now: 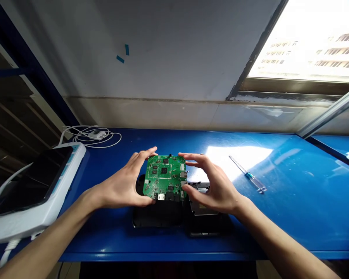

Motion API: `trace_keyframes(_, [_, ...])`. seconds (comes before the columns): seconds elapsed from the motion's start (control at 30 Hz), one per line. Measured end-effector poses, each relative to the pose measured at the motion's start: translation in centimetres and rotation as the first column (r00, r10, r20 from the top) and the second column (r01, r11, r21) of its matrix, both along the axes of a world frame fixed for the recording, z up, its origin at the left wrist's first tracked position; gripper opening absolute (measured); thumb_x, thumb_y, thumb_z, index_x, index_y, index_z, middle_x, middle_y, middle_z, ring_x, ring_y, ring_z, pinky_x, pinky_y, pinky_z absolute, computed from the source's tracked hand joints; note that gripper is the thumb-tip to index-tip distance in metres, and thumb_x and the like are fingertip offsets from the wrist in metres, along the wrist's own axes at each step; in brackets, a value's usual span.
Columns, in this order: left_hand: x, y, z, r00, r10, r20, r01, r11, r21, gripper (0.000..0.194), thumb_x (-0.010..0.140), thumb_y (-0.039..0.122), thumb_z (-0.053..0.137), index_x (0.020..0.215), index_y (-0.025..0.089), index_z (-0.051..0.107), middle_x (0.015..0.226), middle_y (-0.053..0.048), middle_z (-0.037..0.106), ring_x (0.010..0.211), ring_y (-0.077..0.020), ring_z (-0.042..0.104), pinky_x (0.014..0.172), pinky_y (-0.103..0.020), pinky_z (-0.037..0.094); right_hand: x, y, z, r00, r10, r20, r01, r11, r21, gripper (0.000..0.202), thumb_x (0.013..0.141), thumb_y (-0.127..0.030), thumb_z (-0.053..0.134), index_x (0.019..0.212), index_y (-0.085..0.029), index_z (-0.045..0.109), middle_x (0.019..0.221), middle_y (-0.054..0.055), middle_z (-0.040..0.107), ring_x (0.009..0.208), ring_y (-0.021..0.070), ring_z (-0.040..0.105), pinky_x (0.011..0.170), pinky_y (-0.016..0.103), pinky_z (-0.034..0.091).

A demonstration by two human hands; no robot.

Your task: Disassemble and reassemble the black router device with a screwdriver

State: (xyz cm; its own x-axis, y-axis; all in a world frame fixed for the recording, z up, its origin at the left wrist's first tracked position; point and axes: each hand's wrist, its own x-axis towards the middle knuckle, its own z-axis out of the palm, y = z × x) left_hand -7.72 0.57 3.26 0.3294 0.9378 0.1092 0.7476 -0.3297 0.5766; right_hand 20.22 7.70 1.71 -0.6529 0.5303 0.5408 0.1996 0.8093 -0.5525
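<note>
A green circuit board (163, 176) is held up between both hands, its chip side facing the camera and its row of ports along the lower edge. My left hand (125, 180) grips its left side, thumb at the lower left corner. On the opposite side, my right hand (213, 180) holds the board with its thumb by the metal ports and its fingers at the upper right corner. Below the board lies a black casing part (158, 217). Beside it, partly behind my right hand, is another black casing part (209, 224) with a metal plate (202, 208).
A screwdriver (251, 178) lies on the blue table (293, 193) to the right. At the left, a black phone (36, 180) rests on a white power strip (72, 166). Behind it is a coiled white cable (116, 140) with a charger. A wall stands at the back.
</note>
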Motion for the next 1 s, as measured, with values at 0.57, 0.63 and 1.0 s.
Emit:
trace_keyframes(0.57, [1.3, 1.6, -1.7, 0.992, -0.089, 0.084, 0.049, 0.917, 0.396, 0.104, 0.083, 0.019, 0.078, 0.162, 0.035, 0.013, 0.166, -0.013, 0.033, 0.151, -0.0362, 0.036, 0.123, -0.064, 0.034, -0.7, -0.3, -0.8, 0.970, -0.229, 0.077, 0.208, 0.953, 0.220, 0.106, 0.078, -0.028, 0.080, 0.163, -0.026, 0.017, 0.162, 0.020, 0.042, 0.148, 0.0379, 0.045, 0.115, 0.063, 0.050])
trace_keyframes(0.63, [1.3, 1.6, -1.8, 0.991, -0.108, 0.082, 0.066, 0.911, 0.407, 0.102, 0.084, 0.017, 0.076, 0.162, 0.035, 0.012, 0.166, -0.014, 0.031, 0.153, -0.0363, 0.034, 0.123, -0.065, 0.033, -0.8, -0.3, -0.8, 0.971, -0.230, 0.064, 0.210, 0.950, 0.230, 0.106, 0.078, -0.027, 0.081, 0.163, -0.025, 0.017, 0.161, 0.019, 0.042, 0.148, 0.0373, 0.046, 0.115, 0.061, 0.050])
trace_keyframes(1.0, [1.4, 1.0, -1.8, 0.994, -0.107, 0.006, 0.096, 0.914, 0.394, 0.104, 0.087, 0.023, 0.077, 0.163, 0.033, 0.007, 0.168, -0.017, 0.018, 0.155, -0.0387, 0.025, 0.122, -0.065, 0.035, -0.8, -0.5, -0.8, 0.975, -0.218, 0.046, 0.202, 0.951, 0.235, 0.107, 0.076, -0.028, 0.084, 0.162, -0.022, 0.021, 0.160, 0.018, 0.045, 0.144, 0.0359, 0.048, 0.116, 0.057, 0.050])
